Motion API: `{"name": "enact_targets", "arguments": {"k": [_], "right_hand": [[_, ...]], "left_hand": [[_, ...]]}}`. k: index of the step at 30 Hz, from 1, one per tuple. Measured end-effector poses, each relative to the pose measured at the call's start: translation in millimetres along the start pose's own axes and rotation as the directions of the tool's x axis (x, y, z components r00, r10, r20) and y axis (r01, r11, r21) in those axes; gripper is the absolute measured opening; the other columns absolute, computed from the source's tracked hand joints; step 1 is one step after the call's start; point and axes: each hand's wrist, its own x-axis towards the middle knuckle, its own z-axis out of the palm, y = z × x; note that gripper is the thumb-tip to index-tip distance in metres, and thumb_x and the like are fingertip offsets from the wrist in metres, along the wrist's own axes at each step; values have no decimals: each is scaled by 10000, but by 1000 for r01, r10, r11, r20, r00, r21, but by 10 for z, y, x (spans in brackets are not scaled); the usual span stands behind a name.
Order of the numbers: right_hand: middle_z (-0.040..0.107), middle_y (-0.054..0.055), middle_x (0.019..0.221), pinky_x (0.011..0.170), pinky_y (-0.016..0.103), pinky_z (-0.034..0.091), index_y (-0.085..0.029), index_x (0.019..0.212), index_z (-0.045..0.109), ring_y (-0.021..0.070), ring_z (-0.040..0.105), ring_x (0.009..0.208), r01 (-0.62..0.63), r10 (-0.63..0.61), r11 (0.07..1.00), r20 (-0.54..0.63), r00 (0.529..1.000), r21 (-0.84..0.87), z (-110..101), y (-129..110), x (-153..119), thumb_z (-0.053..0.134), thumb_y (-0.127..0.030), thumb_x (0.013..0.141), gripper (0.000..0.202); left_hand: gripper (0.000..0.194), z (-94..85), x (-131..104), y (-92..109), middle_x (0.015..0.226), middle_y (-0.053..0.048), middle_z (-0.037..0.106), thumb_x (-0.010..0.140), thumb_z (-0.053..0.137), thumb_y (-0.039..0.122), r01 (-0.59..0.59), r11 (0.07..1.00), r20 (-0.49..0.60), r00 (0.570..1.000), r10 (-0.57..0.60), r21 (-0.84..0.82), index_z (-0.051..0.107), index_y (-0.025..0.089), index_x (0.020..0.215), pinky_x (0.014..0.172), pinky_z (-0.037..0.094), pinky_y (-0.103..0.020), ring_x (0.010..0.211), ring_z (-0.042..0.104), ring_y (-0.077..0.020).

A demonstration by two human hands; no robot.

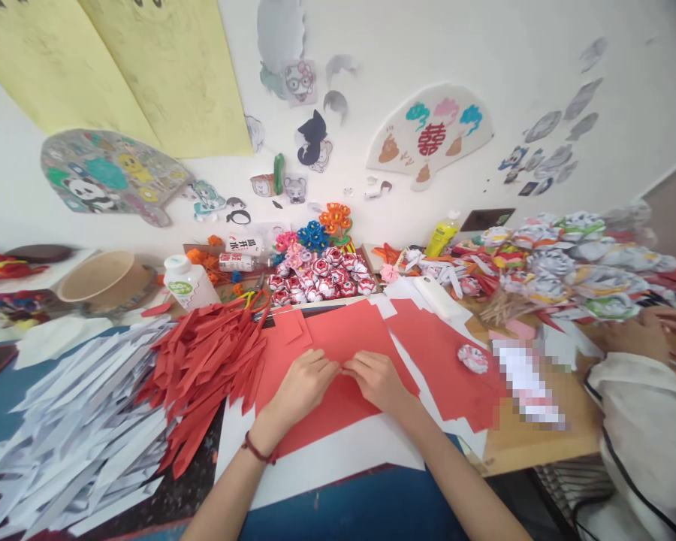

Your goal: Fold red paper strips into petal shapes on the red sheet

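Observation:
My left hand (307, 382) and my right hand (380, 382) meet in a pinch over a large red paper sheet (346, 323). Their fingertips nearly touch, and whatever they grip is too small or too hidden to make out. White paper (343, 469) shows beneath the red sheet. Small red paper pieces (289, 330) lie at its upper left. Left of my hands is a heap of folded red paper strips (203, 376), beside a larger heap of folded white strips (84, 421). More red sheets (439, 361) lie to the right, with a small red-and-white paper flower (473, 358) on them.
Behind my hands are several red-and-white paper flowers (327, 278), scissors (253, 299) and a white bottle (188, 284). A beige bowl (98, 282) stands far left. Bundled paper pieces (557, 263) pile up at the right, near another person's white sleeve (647, 421).

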Motion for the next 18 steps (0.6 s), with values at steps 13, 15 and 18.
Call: {"name": "enact_targets", "arguments": {"k": [13,15,18], "right_hand": [[596,34,786,656,266,432,-184,887,633,155,537,718,16,-36,961,66,997,277,-230,-242,36,361,26,878,344],[586,35,769,637,265,436,-182,883,641,156,534,702,29,-47,958,54,997,285,-222,-292,67,341,31,871,368],[575,39,751,622,270,437,-180,873,649,164,534,686,24,-32,961,23,999,275,-146,-323,140,333,-4,895,363]], "left_hand": [[296,-290,-349,227,607,-19,585,953,391,108,117,993,-179,976,-120,-26,641,168,806,565,333,-261,585,508,-155],[277,-278,-418,270,623,-14,619,955,394,113,143,987,-207,966,-155,-71,650,171,866,565,359,-249,586,546,-148],[254,-293,-490,271,689,-12,676,954,403,112,221,967,-180,954,-242,-128,648,179,958,586,407,-230,618,608,-138]]}}
